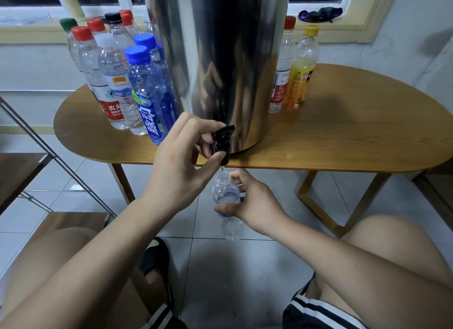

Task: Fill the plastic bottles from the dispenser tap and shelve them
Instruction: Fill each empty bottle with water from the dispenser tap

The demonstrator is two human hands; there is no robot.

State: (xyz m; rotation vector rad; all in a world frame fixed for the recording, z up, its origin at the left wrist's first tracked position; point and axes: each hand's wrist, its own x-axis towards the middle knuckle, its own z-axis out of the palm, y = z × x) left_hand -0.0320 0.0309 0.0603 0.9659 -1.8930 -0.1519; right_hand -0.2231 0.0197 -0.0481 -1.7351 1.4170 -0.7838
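The left hand (180, 157) is pinching the black tap (221, 142) at the dispenser's (220, 59) near foot. The right hand (255, 200) is gripping the clear bottle (225, 189) below the table's (343, 137) near edge, roughly upright, its mouth sitting directly under the spout. The stream and fill level are proving hard to make out.
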